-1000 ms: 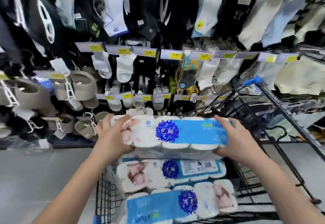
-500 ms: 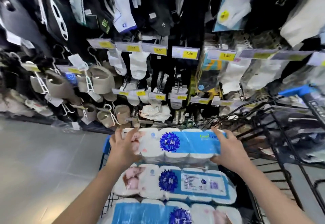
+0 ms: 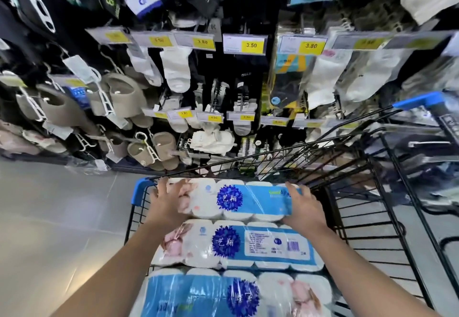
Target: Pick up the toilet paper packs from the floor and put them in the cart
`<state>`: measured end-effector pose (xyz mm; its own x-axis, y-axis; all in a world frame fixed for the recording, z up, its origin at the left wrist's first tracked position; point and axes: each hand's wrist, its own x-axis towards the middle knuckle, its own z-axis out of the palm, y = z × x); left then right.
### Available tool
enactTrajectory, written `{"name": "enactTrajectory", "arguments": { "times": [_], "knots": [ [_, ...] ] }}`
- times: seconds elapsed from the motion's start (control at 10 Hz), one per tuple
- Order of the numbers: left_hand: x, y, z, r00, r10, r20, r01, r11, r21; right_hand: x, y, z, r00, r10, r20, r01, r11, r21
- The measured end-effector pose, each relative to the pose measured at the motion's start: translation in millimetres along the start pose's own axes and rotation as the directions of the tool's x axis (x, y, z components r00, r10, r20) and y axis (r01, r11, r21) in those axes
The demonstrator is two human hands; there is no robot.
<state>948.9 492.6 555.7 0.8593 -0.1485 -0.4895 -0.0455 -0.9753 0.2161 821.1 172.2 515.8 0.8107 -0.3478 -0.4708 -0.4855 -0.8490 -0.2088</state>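
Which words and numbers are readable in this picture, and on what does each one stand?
"3.80": yellow price tag, upper rail.
"3.50": price tag to its right.
"3.80": next price tag.
"艺翔": blue flower on the held toilet paper pack.
Barcode label and other price tags: too blurred to read.

Far pack (image 3: 233,200): white rolls in clear wrap, blue band and flower, crosswise at frame centre, left hand (image 3: 166,204) and right hand (image 3: 305,207) gripping its ends.
Middle pack (image 3: 236,244): same wrap, flat, just below, barcode label up.
Near pack (image 3: 236,294): at the bottom edge.
Cart (image 3: 360,217): black wire, around the packs.
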Motion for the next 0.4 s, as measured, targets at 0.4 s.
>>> {"name": "enactTrajectory", "arguments": {
  "times": [0.4],
  "knots": [
    [3, 10, -26, 0.997, 0.020, 0.068, -0.028, 0.993, 0.112, -6, -1, -20, 0.999, 0.044, 0.010, -0.044, 0.993, 0.108]
  ]
}}
